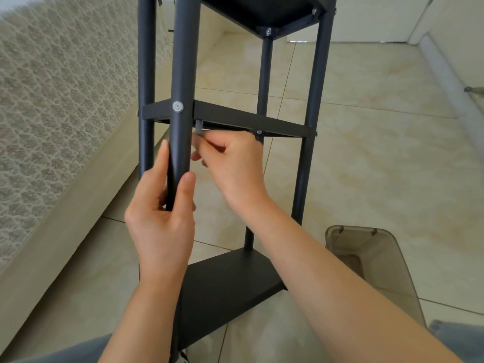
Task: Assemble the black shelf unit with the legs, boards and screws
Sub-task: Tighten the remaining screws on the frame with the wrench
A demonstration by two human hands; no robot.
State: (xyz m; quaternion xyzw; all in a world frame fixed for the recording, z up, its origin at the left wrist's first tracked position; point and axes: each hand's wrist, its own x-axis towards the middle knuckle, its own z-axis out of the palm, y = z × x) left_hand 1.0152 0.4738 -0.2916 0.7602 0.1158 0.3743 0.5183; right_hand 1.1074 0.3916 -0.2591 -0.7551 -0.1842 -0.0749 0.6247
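Head view: the left hand point(159, 221) wraps the round black tube leg point(183, 61) nearest the camera, thumb on its right side and fingers curled round its left, below a silver screw point(177, 106) at the middle black board point(248, 121). Just to the right, the right hand point(235, 163) is raised under that board's near corner, its fingers pinching a small grey metal key point(199, 128) held against the underside. The black metal shelf unit point(318, 74) stretches away from the person over a glossy beige tiled floor point(366, 127). A patterned beige surface point(52, 100) edged by a plain tan band fills the left. A translucent brown plastic bin point(372, 258) stands on the floor at right.
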